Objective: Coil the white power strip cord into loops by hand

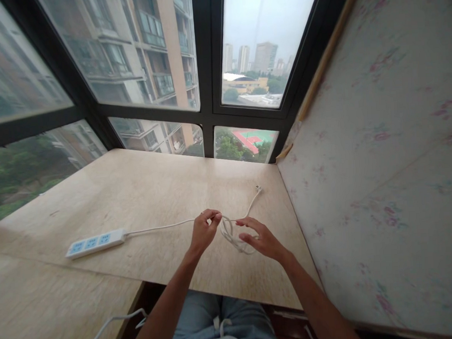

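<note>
Pale-blue trousers (225,314) are seen nearest, below the grip, and a stretch of white cable (112,321) is glimpsed to its lower left. Now the hands: a cord (232,242) is being pinched between thumb and fingertips by the left hand (203,233), its loose loops gathered just to the right, where the right hand (262,238) is held with thumb and fingers spread; whether the loops are touched by it cannot be told. Left of the grip, the cord is joined to a white power strip (96,243), laid on the pale tabletop (167,192). Beyond the grip, slightly right, the cord's plug (258,189) is seen lying. Farther out, the view is crossed by a dark window frame (205,65), and distant towers (265,57) are framed behind it.
</note>
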{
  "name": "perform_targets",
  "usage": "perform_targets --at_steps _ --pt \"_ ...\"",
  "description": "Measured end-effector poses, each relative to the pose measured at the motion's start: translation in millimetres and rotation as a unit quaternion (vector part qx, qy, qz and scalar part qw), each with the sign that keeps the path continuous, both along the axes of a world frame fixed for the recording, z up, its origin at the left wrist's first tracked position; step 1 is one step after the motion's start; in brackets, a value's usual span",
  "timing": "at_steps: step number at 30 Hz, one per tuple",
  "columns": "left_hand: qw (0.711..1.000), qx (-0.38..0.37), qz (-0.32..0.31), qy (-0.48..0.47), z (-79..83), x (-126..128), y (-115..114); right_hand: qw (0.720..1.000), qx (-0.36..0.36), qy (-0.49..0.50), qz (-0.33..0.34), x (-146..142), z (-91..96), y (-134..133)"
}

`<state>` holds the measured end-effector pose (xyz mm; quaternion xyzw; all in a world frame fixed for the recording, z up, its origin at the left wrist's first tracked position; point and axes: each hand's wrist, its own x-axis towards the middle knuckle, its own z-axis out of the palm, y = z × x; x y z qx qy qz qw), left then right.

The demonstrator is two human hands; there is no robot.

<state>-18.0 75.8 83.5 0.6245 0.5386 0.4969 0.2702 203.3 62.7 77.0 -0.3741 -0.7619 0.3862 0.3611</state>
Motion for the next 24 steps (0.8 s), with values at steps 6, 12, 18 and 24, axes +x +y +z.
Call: perform_targets --at_steps 6,12,18,24 --pt "1.000 0.020 0.021 0.008 7.6 14.2 -5.0 0.979 0.151 -0.123 -0.064 -7.5 -2.7 -26.0" --pt "1.000 0.001 0.027 -0.006 6.6 13.5 -3.5 0.976 0.175 -0.079 -0.102 0.0 -21.7 -25.6" --pt "0.995 -0.054 0.018 -0.085 -9.3 1.0 6.1 0.982 0.056 0.146 -0.105 34.3 -17.5 -22.6" --pt "0.986 -0.094 0.008 -0.135 -24.0 1.4 7.8 0.895 -0.149 0.397 -0.141 49.4 -32.4 -29.8"
